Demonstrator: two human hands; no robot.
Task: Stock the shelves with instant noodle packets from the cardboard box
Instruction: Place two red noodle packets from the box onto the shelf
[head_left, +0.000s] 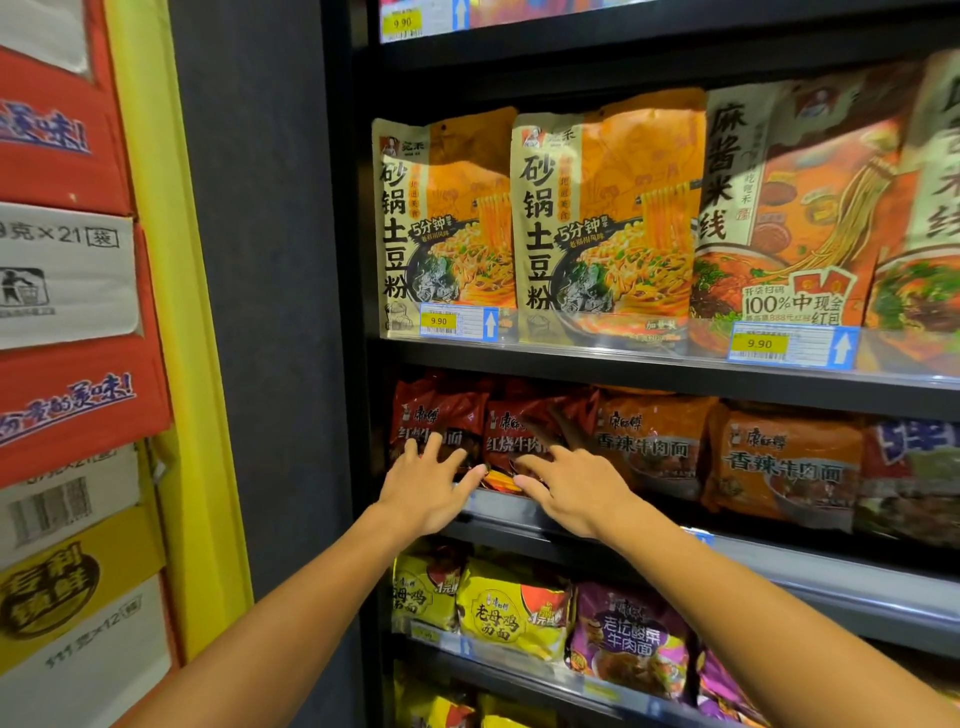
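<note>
Two dark red noodle packets (441, 415) (524, 423) stand side by side at the left end of the middle shelf (779, 561). My left hand (426, 483) reaches to the left packet with fingers spread and straight, touching its front. My right hand (576, 483) lies flat against the lower front of the second red packet, fingers extended. Neither hand is wrapped round a packet. The cardboard box the packets come from is out of view.
Orange packets (654, 441) (784, 462) fill the same shelf to the right. Tall orange pouches (447, 223) stand on the shelf above, yellow (509, 613) and purple (628, 639) packets below. Stacked red, white and yellow cartons (67, 364) stand at the left beside a yellow post (182, 312).
</note>
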